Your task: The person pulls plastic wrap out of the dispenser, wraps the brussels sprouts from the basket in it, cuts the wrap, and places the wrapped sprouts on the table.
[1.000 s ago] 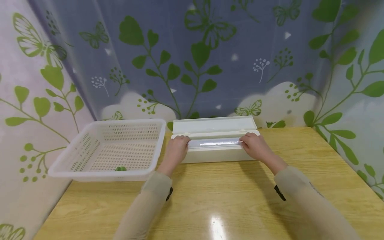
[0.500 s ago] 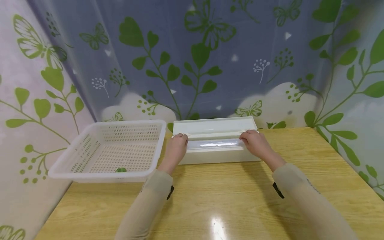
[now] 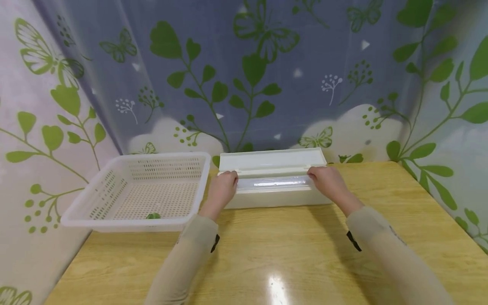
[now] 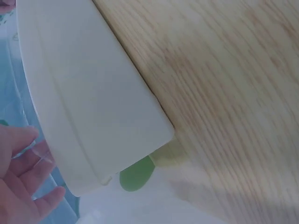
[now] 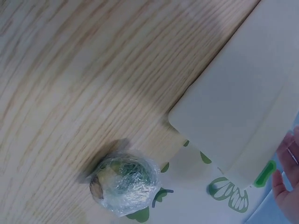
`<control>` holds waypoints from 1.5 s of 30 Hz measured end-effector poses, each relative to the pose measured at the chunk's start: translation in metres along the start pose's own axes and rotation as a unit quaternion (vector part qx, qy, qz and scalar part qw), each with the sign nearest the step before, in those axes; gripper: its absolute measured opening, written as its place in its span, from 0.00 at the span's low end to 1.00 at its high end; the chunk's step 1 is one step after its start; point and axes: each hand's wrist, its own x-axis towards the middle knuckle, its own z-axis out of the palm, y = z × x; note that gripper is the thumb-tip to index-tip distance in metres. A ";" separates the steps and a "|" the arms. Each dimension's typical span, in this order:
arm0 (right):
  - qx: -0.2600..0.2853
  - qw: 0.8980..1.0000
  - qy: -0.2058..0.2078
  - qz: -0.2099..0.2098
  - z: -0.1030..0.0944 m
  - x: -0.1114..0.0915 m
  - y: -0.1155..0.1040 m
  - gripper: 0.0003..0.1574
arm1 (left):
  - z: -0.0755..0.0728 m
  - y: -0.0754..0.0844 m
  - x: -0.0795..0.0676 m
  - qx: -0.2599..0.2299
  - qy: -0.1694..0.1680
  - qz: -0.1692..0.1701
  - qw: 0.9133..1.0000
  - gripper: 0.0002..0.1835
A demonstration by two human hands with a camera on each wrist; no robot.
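Note:
A long white cling film dispenser box [image 3: 280,198] stands on the table with its lid [image 3: 272,160] raised at the back. Across its opening lies a shiny sheet of cling film [image 3: 272,183]. My left hand [image 3: 222,188] pinches the film at the box's left end; in the left wrist view the fingers [image 4: 35,163] show beside the box with clear film between them. At the opposite end, my right hand [image 3: 328,183] pinches the film's other side. The right wrist view shows a film-wrapped green vegetable [image 5: 126,183] with a brownish end, on the table beside the box.
To the left is a white plastic basket [image 3: 203,186] with a small green item [image 3: 153,216] inside. A patterned curtain [image 3: 267,84] hangs right behind the box. The wooden table [image 3: 289,254] extends in front.
Both hands have shifted slightly; the right hand's fingertips are a little farther right and back. The raised lid and the basket stay in place.

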 end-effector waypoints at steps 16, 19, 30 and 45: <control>0.014 0.999 0.023 0.018 -0.002 0.000 0.002 0.05 | -0.006 0.000 0.004 -0.071 -0.017 -0.076 0.994 0.06; 0.012 0.999 0.026 0.020 -0.004 0.001 0.003 0.06 | -0.008 0.001 0.005 -0.070 -0.013 -0.078 0.994 0.05; 0.026 0.998 0.064 -0.005 -0.016 -0.001 0.000 0.07 | -0.021 0.005 0.003 -0.055 0.021 -0.069 0.996 0.05; 0.033 0.998 0.054 -0.006 -0.052 -0.006 -0.012 0.06 | -0.049 0.012 -0.002 -0.067 0.070 -0.039 0.995 0.03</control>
